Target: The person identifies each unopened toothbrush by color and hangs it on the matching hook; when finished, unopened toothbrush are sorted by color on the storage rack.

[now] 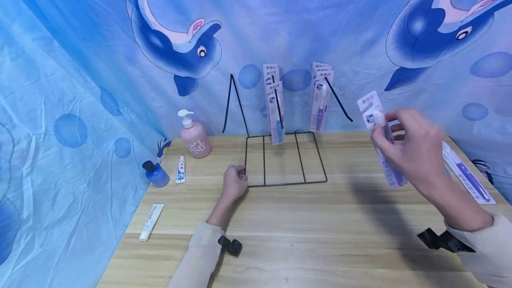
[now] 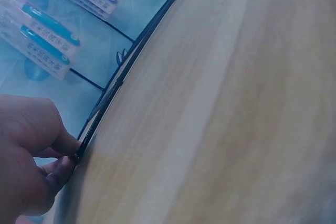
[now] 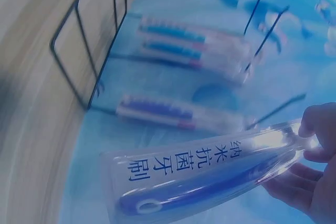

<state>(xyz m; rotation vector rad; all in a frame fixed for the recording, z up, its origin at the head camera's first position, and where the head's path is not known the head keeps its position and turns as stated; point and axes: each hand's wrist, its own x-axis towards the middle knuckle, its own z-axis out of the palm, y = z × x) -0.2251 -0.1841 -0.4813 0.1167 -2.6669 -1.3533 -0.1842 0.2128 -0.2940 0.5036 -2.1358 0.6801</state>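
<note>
A black wire display rack (image 1: 276, 184) stands on the table, its arms rising at the back. My left hand (image 1: 235, 181) pinches the front left corner of its base; the left wrist view shows thumb and finger on the wire (image 2: 96, 124). My right hand (image 1: 418, 146) holds a packaged purple toothbrush (image 1: 391, 170) in the air, right of the rack, with the printed card tilted. Several toothbrush packs with blue handles (image 1: 277, 119) hang on the middle arm. On the right arm hang several packs with purple handles (image 1: 320, 114). The left arm (image 1: 228, 106) carries nothing.
More packaged toothbrushes (image 1: 472, 179) lie at the table's right edge, partly behind my right arm. On the left stand a pink pump bottle (image 1: 196, 139) and a blue bottle (image 1: 158, 176). A small toothpaste tube (image 1: 181, 170) and a white tube (image 1: 151, 223) lie near them.
</note>
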